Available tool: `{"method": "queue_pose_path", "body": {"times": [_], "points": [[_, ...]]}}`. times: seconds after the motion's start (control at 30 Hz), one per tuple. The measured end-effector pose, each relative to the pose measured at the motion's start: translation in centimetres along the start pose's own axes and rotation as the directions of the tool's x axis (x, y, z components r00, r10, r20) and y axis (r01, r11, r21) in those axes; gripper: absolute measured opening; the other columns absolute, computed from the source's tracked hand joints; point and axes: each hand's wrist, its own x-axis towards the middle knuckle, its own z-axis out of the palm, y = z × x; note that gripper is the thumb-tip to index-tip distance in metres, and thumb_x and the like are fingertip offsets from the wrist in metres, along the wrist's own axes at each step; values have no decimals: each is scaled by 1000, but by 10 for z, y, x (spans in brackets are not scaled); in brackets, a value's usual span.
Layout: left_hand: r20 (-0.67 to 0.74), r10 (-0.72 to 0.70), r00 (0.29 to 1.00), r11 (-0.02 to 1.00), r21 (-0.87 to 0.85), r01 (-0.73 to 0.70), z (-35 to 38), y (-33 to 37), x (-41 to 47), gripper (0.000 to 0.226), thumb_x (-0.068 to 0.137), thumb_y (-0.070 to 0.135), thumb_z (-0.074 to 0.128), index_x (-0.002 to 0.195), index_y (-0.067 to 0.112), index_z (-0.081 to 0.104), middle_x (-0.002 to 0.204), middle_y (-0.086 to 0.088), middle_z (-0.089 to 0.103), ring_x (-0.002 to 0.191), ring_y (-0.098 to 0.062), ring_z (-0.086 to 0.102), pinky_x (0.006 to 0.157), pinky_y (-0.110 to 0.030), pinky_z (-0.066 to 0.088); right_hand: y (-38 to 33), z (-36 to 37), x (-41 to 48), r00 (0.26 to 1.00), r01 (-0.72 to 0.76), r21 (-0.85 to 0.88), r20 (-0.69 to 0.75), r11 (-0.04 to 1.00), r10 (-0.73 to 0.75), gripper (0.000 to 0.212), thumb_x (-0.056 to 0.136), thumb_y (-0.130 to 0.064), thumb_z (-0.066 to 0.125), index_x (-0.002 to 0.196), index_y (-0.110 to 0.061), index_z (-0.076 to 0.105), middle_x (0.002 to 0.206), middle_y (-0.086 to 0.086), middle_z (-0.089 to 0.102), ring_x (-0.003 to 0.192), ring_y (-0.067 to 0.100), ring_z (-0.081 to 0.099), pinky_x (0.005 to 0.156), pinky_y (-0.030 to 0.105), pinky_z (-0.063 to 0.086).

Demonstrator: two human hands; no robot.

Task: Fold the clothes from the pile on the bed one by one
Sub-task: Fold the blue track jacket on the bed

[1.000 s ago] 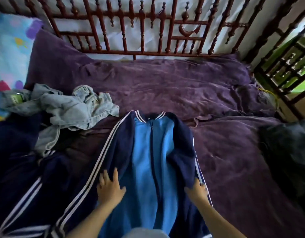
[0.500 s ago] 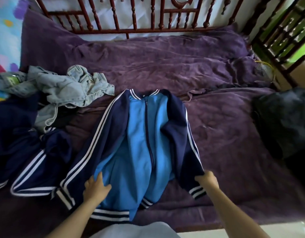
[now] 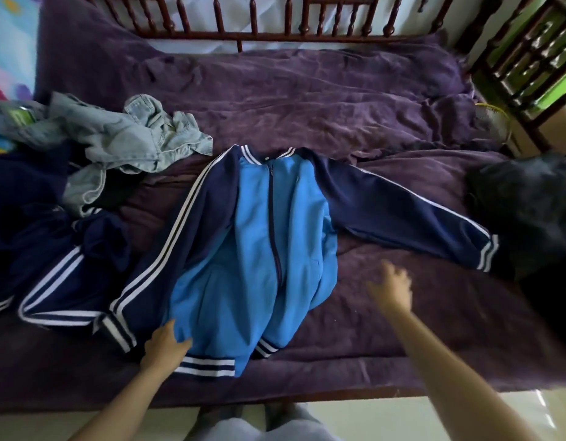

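Note:
A blue track jacket (image 3: 259,249) with navy sleeves and white stripes lies face up, zipped, on the purple bed cover (image 3: 307,100). Its right sleeve (image 3: 412,214) is spread out to the right, the cuff near a dark bundle. My left hand (image 3: 165,345) holds the jacket's lower left hem, fingers partly under the blue cloth. My right hand (image 3: 391,286) is blurred, above the bare cover right of the jacket, fingers spread and holding nothing. The pile at left holds a light denim garment (image 3: 132,135) and navy striped clothes (image 3: 52,249).
A dark bundle of cloth (image 3: 530,211) lies at the bed's right edge. A carved wooden headboard (image 3: 275,30) runs along the far side, and wooden rails (image 3: 523,58) stand at the right. A colourful pillow (image 3: 8,58) is at far left. The bed's near edge (image 3: 339,396) borders pale floor.
The jacket's right sleeve, folded alongside the body before, now lies flung out to the right. My right hand has let go of its cuff and moved up. My left hand stays at the hem.

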Motion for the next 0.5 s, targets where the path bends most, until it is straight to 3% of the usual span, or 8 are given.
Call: {"method": "queue_pose_path", "body": {"times": [0.07, 0.13, 0.23, 0.3, 0.4, 0.5], "points": [[-23, -6, 1000, 999, -54, 4, -2, -3, 1, 65, 89, 26, 61, 142, 4, 33, 142, -20, 40, 127, -38, 41, 105, -44, 36, -14, 54, -27, 964, -44, 47, 264, 998, 30, 51, 87, -22, 58, 135, -11, 41, 135, 20, 42, 124, 36, 39, 100, 39, 38], [-122, -27, 992, 999, -45, 21, -7, -8, 0, 59, 88, 24, 62, 138, 4, 39, 136, -21, 45, 123, -39, 42, 100, -47, 40, -29, 92, -55, 907, -60, 92, 421, 994, 16, 51, 88, -22, 57, 135, -10, 41, 133, 19, 43, 123, 35, 41, 101, 39, 39], [-355, -101, 929, 994, -8, 105, -17, -16, -1, 63, 85, 24, 64, 139, 7, 37, 144, -22, 31, 129, -40, 28, 98, -53, 35, -50, 124, -87, 836, -107, 157, 549, 982, 3, 59, 88, -17, 56, 141, -13, 31, 136, 16, 38, 121, 33, 45, 99, 41, 42], [-434, -154, 888, 988, -65, 140, -26, -24, 6, 72, 82, 21, 68, 142, 10, 31, 149, -22, 20, 131, -42, 23, 98, -56, 32, -58, 135, -98, 826, -145, 194, 564, 970, 11, 60, 88, -15, 55, 142, -14, 29, 136, 16, 38, 117, 33, 49, 92, 38, 46], [-337, -226, 914, 970, -164, 180, -43, -44, 28, 80, 81, 19, 70, 146, 11, 23, 152, -16, 17, 129, -43, 29, 100, -56, 33, -59, 142, -105, 838, -192, 220, 545, 956, 43, 58, 87, -14, 56, 140, -13, 32, 135, 16, 41, 116, 34, 51, 95, 40, 45], [-180, -187, 966, 972, -177, 155, -59, -62, 44, 50, 86, 18, 65, 128, 0, 46, 142, -18, 35, 117, -42, 47, 96, -49, 41, -57, 146, -110, 846, -241, 224, 526, 944, 91, 55, 88, -16, 55, 138, -12, 34, 136, 16, 42, 117, 33, 51, 95, 39, 44]]}}
